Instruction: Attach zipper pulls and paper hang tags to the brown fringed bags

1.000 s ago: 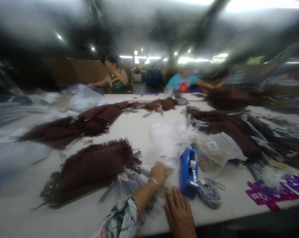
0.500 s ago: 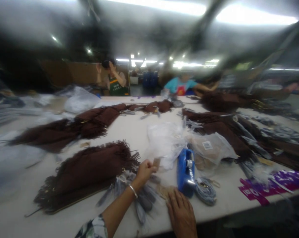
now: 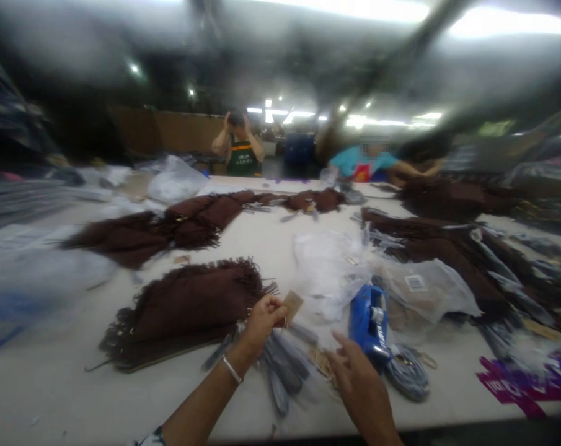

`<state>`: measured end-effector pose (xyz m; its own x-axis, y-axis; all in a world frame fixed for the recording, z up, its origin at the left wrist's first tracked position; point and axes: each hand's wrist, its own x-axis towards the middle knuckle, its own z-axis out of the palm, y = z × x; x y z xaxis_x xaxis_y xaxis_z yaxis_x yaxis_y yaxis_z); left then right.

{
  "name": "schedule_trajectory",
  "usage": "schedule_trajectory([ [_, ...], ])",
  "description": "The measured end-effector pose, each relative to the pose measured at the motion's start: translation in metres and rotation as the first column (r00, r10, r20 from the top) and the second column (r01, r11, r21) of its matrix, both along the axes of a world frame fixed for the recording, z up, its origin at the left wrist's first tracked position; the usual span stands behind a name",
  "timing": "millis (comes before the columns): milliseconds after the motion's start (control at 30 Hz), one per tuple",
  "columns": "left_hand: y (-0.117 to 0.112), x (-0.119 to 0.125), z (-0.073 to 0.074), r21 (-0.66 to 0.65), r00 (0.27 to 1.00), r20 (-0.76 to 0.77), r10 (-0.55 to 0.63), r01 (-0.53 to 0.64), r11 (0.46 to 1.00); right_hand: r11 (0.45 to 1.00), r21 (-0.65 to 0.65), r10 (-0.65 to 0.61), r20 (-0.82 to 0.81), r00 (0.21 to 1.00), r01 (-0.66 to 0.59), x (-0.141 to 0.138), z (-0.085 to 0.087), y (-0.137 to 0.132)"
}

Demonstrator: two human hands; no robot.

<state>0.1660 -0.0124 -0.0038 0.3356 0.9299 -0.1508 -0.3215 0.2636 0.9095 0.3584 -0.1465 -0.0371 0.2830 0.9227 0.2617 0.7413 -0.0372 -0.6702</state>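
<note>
Pinched in the fingers of my left hand [image 3: 263, 323] is a small brown hang tag [image 3: 294, 304]. That hand is just right of a brown fringed bag [image 3: 187, 300] lying flat on the table, above several grey wrapped strips [image 3: 282, 371]. My right hand [image 3: 360, 378] hovers with fingers apart beside a small heap of tan strings [image 3: 323, 362]; whether it touches them I cannot tell. Right of it stands a blue tape dispenser [image 3: 367, 325], with a coiled grey strap [image 3: 406, 375] in front.
Clear plastic bags [image 3: 329, 263] and a bagged item with a barcode label [image 3: 422, 285] lie behind the dispenser. More brown fringed bags [image 3: 201, 217] lie farther back. Purple printed plastic [image 3: 517, 387] is at the right edge. Two people [image 3: 245, 155] are across the table.
My right hand has lifted from the table, its fingers rising toward the dispenser. My left hand still holds the tag, now turned more to view. The camera has swung a little left.
</note>
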Motion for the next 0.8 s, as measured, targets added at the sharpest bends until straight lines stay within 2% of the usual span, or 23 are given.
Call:
schedule_trajectory([
  [67,-0.009,0.003,0.008,0.07,0.993,-0.009,-0.117,0.117,0.991,0.996,-0.06,0.042,-0.304,0.952,-0.063,-0.02,0.038,0.023],
  [100,-0.014,0.003,0.012,0.092,0.984,-0.006,-0.178,0.177,0.98,0.993,-0.065,0.065,-0.395,0.916,-0.099,-0.03,0.051,0.034],
  [133,-0.019,0.003,0.014,0.093,0.975,0.004,-0.224,0.222,0.971,0.992,-0.056,0.075,-0.465,0.882,-0.115,-0.038,0.059,0.044],
  [200,-0.03,-0.001,0.017,0.046,0.959,0.049,-0.28,0.277,0.96,0.992,-0.015,0.091,-0.567,0.819,-0.121,-0.051,0.065,0.06],
  [300,-0.047,-0.014,0.013,-0.076,0.933,0.134,-0.333,0.345,0.936,0.996,0.021,0.077,-0.666,0.742,-0.085,-0.058,0.058,0.071],
  [367,-0.057,-0.025,0.007,-0.152,0.92,0.154,-0.359,0.381,0.912,0.998,0.018,0.057,-0.69,0.721,-0.062,-0.057,0.053,0.075],
  [533,-0.074,-0.051,-0.013,-0.237,0.926,0.118,-0.358,0.376,0.896,1.0,-0.006,0.002,-0.673,0.74,-0.008,-0.051,0.049,0.083],
  [633,-0.078,-0.06,-0.026,-0.272,0.942,0.049,-0.331,0.331,0.903,1.0,-0.025,-0.021,-0.655,0.755,0.006,-0.05,0.045,0.088],
  [800,-0.077,-0.067,-0.048,-0.269,0.962,-0.112,-0.247,0.21,0.94,0.998,-0.054,-0.007,-0.583,0.812,-0.03,-0.04,0.023,0.096],
])
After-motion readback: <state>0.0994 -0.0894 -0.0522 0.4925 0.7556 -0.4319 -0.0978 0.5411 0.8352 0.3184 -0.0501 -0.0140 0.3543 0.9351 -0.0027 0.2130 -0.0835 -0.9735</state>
